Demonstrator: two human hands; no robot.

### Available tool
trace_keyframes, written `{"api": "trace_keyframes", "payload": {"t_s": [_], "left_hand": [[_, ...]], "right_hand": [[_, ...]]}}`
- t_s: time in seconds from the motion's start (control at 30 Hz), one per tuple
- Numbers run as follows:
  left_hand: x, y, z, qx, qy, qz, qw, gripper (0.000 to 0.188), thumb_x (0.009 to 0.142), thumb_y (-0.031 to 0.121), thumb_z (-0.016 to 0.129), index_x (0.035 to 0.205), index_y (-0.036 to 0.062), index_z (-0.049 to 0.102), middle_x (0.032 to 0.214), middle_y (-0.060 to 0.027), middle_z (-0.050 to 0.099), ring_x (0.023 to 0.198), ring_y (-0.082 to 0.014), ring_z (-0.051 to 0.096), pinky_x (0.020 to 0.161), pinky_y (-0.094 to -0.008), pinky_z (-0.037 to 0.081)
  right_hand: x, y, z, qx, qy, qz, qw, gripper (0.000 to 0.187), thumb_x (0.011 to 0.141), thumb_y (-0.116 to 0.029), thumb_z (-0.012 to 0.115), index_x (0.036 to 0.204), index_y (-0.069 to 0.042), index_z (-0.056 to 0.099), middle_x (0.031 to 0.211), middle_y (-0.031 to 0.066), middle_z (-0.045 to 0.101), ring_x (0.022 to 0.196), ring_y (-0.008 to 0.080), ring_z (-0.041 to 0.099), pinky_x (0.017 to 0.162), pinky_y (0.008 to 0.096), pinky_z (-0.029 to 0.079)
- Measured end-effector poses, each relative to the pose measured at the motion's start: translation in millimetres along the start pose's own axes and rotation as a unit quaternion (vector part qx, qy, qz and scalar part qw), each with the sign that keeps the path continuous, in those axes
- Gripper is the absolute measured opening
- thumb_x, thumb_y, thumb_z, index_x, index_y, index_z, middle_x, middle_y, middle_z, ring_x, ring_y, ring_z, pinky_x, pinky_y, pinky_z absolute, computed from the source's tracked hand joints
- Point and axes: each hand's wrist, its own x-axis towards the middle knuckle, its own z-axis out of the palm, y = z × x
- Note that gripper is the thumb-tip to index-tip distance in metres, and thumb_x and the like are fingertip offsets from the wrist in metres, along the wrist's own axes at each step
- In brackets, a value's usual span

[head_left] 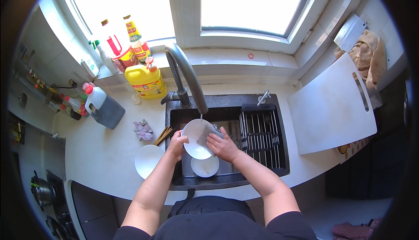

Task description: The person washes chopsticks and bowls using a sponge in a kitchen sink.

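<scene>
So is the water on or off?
On. A thin stream falls from the tap spout onto the white bowl, which the left hand tilts over the sink while the right hand wipes it with a cloth.

Single head view — steeply down, close over the sink (279,152), fisheye-bent edges.

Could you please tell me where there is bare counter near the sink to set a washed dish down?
Bare counter lies left of the white plate. The cutting board covers the right side; bottles crowd the back-left corner.
</scene>
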Motion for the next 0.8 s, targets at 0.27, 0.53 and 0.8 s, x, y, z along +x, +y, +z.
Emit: {"api": "trace_keyframes", "payload": {"t_s": [0.27, 0.53, 0.8], "left_hand": [[15.5, -55.9, 1.9, -0.086, 0.033, 0.081, 0.992, 0.060, 0.063, 0.013, 0.054, 0.119, 0.0023, 0.036, 0.101, -0.0140, 0.046, 0.092, -0.0262, 0.052, 0.071, -0.0384, 0.050], [5.8, -15.3, -6.8, -0.039, -0.015, 0.026, 0.999, 0.057, 0.057, 0.009, 0.050, 0.113, 0.0043, 0.041, 0.098, -0.0113, 0.050, 0.088, -0.0247, 0.055, 0.070, -0.0406, 0.052], [0.5, -18.1, -8.3, -0.151, -0.046, 0.007, 0.987, 0.042, 0.061, 0.013, 0.052, 0.101, 0.0033, 0.052, 0.089, -0.0100, 0.054, 0.083, -0.0254, 0.059, 0.074, -0.0421, 0.052]], "right_hand": [[43.3, -67.6, -8.0, 0.275, 0.011, 0.263, 0.925, 0.017, 0.071, -0.010, 0.060, 0.088, -0.008, 0.063, 0.076, 0.0131, 0.064, 0.074, 0.0294, 0.063, 0.071, 0.0403, 0.050], [-5.2, -23.3, 18.9, 0.083, 0.005, 0.029, 0.996, 0.018, 0.081, -0.020, 0.057, 0.096, -0.012, 0.065, 0.099, 0.0010, 0.066, 0.098, 0.0162, 0.061, 0.100, 0.0490, 0.033], [13.5, -47.0, -3.6, 0.159, 0.002, 0.057, 0.986, 0.017, 0.073, -0.010, 0.058, 0.089, -0.010, 0.064, 0.083, 0.0034, 0.066, 0.083, 0.0184, 0.064, 0.098, 0.0449, 0.036]]}}
